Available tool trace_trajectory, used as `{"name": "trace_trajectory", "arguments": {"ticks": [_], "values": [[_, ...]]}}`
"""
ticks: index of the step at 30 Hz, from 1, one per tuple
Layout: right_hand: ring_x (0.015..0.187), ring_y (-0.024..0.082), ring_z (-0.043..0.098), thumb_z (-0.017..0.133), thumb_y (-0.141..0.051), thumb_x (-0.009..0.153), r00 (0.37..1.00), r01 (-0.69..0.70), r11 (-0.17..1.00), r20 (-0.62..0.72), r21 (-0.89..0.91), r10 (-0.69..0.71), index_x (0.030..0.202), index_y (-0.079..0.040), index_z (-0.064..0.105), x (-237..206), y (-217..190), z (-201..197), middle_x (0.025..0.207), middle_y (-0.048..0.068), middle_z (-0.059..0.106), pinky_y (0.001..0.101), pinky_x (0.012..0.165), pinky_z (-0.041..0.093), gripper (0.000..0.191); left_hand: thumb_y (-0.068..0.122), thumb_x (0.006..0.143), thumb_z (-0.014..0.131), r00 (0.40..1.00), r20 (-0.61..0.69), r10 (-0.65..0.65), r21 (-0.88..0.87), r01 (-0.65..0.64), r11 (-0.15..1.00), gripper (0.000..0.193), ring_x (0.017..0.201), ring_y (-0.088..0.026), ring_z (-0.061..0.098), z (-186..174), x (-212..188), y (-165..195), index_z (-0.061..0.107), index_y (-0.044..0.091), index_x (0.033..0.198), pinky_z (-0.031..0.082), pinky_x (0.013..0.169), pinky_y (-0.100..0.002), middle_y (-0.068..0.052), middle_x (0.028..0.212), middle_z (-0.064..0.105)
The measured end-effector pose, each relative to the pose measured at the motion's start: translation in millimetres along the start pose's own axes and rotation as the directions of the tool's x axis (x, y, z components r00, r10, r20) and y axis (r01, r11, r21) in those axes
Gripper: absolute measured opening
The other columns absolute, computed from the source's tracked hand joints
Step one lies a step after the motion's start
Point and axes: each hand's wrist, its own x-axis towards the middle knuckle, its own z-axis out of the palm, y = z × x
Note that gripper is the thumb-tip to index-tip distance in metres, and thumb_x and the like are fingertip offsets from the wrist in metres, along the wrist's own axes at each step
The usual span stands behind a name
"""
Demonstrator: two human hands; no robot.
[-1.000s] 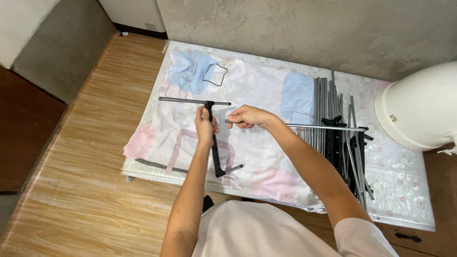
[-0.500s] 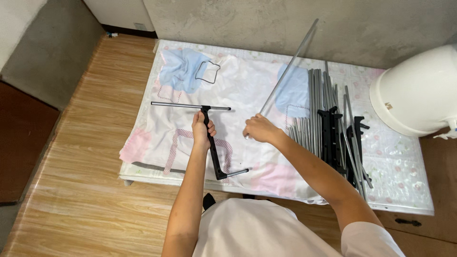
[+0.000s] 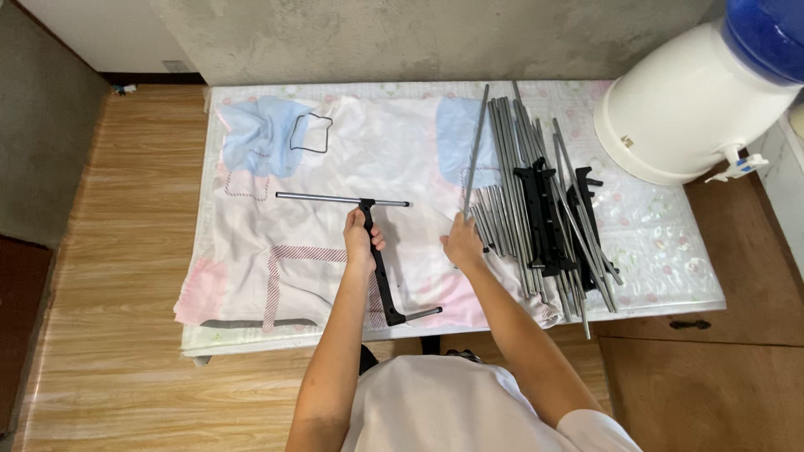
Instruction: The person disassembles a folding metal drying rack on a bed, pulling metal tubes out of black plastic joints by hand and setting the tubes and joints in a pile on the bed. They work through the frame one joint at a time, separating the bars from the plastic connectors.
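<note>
Here the left hand (image 3: 360, 238) is closed around the upper part of a black plastic bar (image 3: 381, 268), just below the point where a thin grey rod (image 3: 335, 199) crosses it; a shorter rod stub (image 3: 423, 314) sticks out from the bar's lower end toward three o'clock. The right hand (image 3: 462, 243) is wrapped around the lower end of a long grey metal tube (image 3: 476, 151), which slants up toward twelve o'clock over the cloth. Both pieces are at the middle of the tabletop (image 3: 670, 276), on a white cloth with pink and blue patches (image 3: 276, 251). At three o'clock from the right hand, just beside it, lies a pile of grey tubes (image 3: 511, 151) with black plastic brackets (image 3: 536, 218) among them. Farther out, at about two o'clock, a white water dispenser with a blue bottle (image 3: 695, 100) sits at the tabletop's corner. Wooden flooring (image 3: 109, 335) runs along the nine o'clock side.
</note>
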Motion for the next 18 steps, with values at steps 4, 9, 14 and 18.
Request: {"name": "trace_trajectory", "arguments": {"ticks": [4,9,14,18], "values": [[0.109,0.051,0.061,0.071,-0.014,0.086,0.985,-0.044,0.99,-0.158,0.131,0.065,0.132,0.002,0.04,-12,10,14,0.129,0.032,0.049,0.0562,0.091,0.052,0.057,0.032,0.109,0.041,1.0,-0.015,-0.019,0.0,0.019,1.0,0.017,0.047,-0.012,0.035,-1,0,-6,0.051,0.019,0.114,0.029,0.042,-0.028,-0.002,0.062,0.043],[0.104,0.049,0.067,0.071,-0.018,0.09,0.984,-0.082,0.996,-0.153,0.036,0.087,0.117,0.004,0.049,-6,18,2,0.119,0.029,0.06,0.0531,0.09,0.056,0.041,0.031,0.11,0.039,0.999,0.021,-0.047,0.002,0.047,0.999,0.017,0.048,-0.012,0.035,12,2,-12,0.049,0.018,0.115,0.029,0.043,-0.029,-0.002,0.063,0.043],[0.095,0.047,0.068,0.072,-0.015,0.086,0.953,-0.036,0.996,-0.304,-0.082,0.009,0.116,-0.001,0.052,-2,40,-34,0.118,0.024,0.06,0.0542,0.079,0.057,0.038,0.032,0.11,0.039,0.994,0.054,-0.099,0.051,0.097,0.994,0.019,0.047,-0.012,0.035,33,1,-24,0.05,0.019,0.115,0.029,0.042,-0.029,-0.003,0.062,0.043],[0.091,0.048,0.069,0.07,-0.015,0.088,0.962,-0.029,0.99,-0.273,-0.14,-0.01,0.117,-0.003,0.05,-10,77,-49,0.123,0.023,0.057,0.0563,0.071,0.057,0.037,0.032,0.11,0.039,0.988,0.072,-0.135,0.068,0.13,0.989,0.019,0.047,-0.012,0.035,46,-2,-37,0.05,0.018,0.117,0.03,0.043,-0.029,-0.002,0.062,0.043]]}}
